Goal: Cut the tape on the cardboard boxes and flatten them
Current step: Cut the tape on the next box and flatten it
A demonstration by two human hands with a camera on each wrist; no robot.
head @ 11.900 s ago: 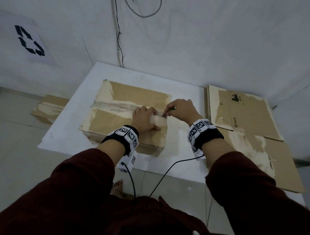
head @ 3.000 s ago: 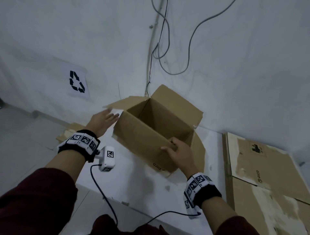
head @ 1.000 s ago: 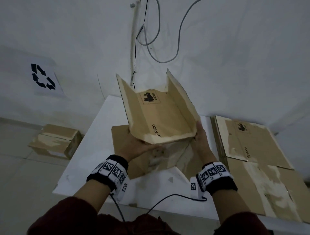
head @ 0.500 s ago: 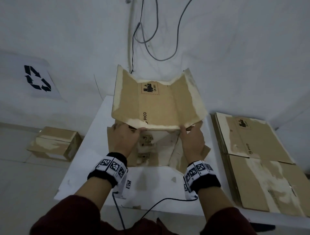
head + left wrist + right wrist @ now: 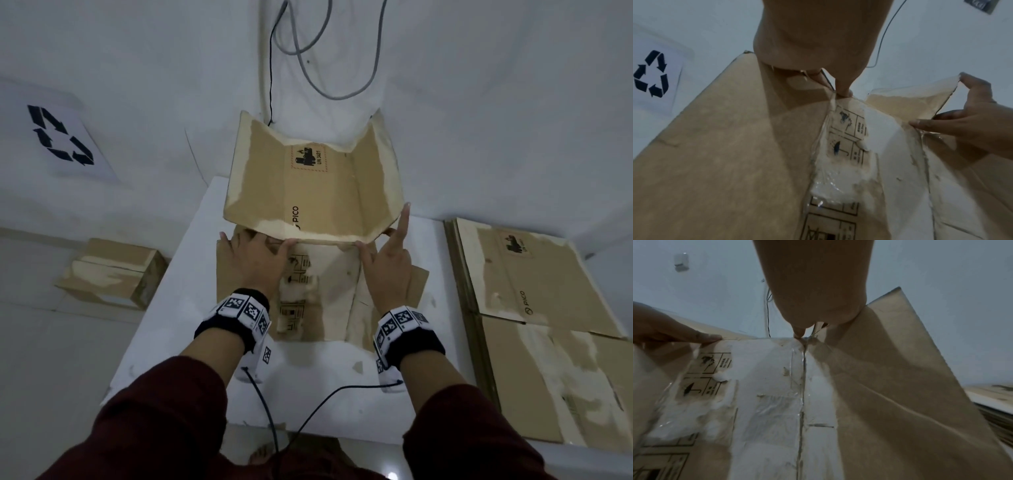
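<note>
An opened brown cardboard box (image 5: 318,192) with torn tape patches lies on the white table (image 5: 308,377). Its near panels (image 5: 329,291) lie flat, while the far panel with its two side flaps stands up from the fold. My left hand (image 5: 255,253) presses flat on the near panel just below the fold, fingers spread. My right hand (image 5: 387,253) rests at the fold's right end, its index finger (image 5: 406,219) straight up against the right flap. The wrist views show the taped seam (image 5: 818,162) and the shaded right flap (image 5: 890,378) from close by. No cutter is in view.
A stack of flattened boxes (image 5: 534,308) lies on the table's right part. A taped, closed box (image 5: 113,274) sits on the floor to the left. A recycling sign (image 5: 60,137) and hanging cables (image 5: 308,51) are on the wall behind.
The box has come down from my hands onto the table, its near half now lying flat. Both hands shifted from holding it to pressing at the fold, and my right index finger straightened.
</note>
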